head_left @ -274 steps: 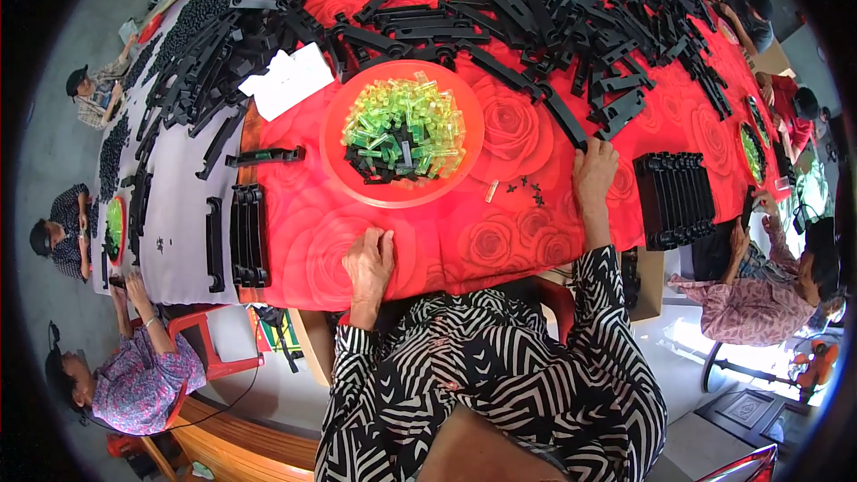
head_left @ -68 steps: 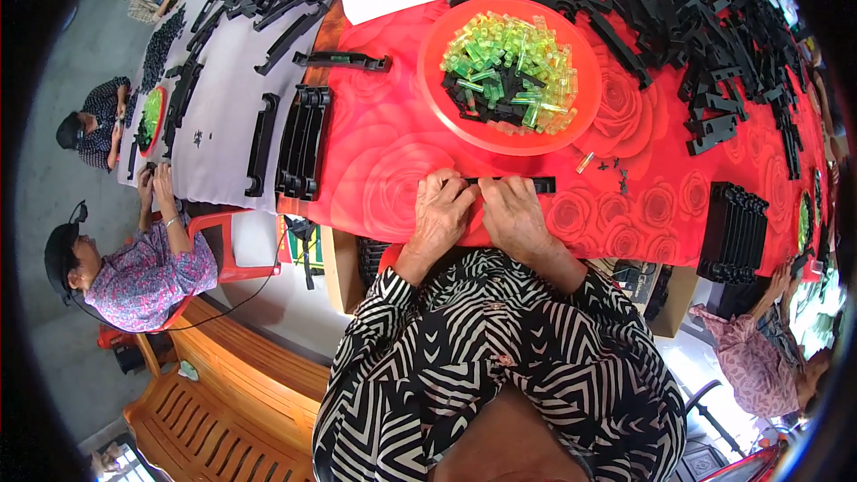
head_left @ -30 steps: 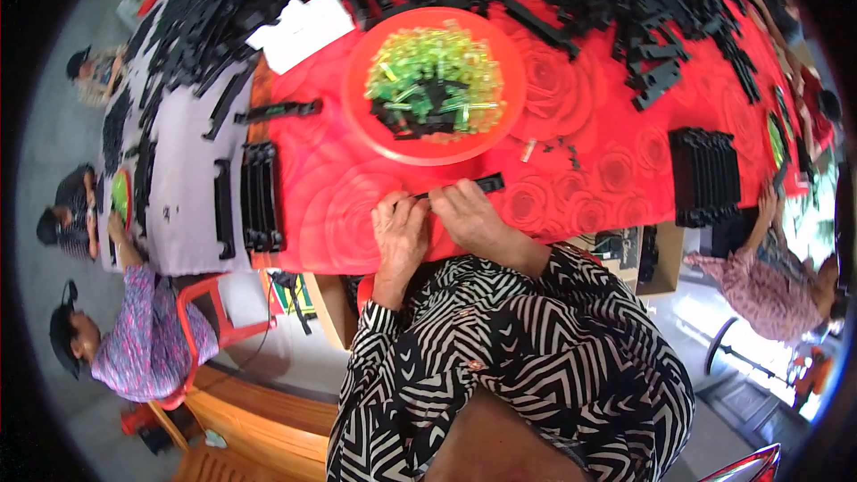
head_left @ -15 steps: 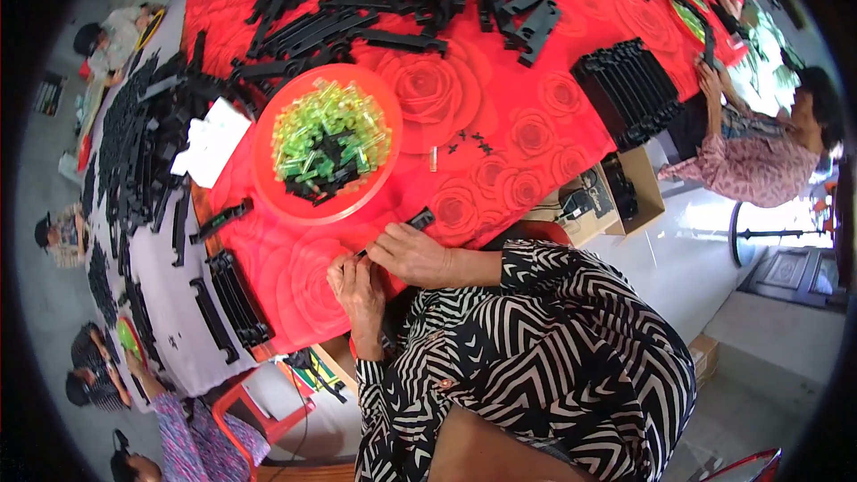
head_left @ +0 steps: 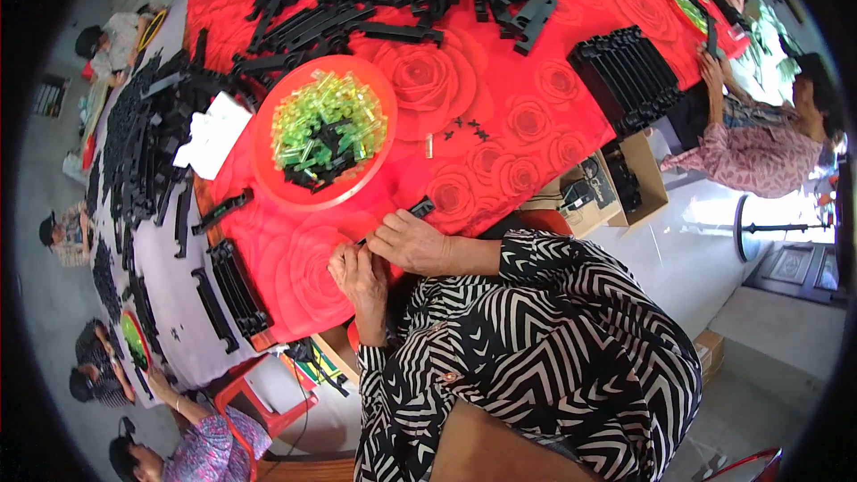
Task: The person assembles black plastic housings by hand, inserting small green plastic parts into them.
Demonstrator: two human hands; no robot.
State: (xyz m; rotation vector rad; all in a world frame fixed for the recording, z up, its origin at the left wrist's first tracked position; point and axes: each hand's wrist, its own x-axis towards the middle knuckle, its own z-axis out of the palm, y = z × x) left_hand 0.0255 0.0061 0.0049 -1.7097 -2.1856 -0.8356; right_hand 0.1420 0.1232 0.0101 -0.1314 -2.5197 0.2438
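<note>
We're bright here, with white glare flaring off the floor (head_left: 701, 214) at right, fisheye corners falling black!

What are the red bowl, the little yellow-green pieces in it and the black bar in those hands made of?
The red bowl: likely smooth plastic, evenly red, paler rim.
The yellow-green pieces: probably clear, glossy plastic, since they look see-through; maybe glass.
The black bar: perhaps dull plastic, evenly dark; mostly hidden.

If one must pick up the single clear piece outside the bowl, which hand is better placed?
Probably the right hand: it is nearer to the clear piece, while the left hand sits lower and farther left. The right, though, holds the black part.
</note>
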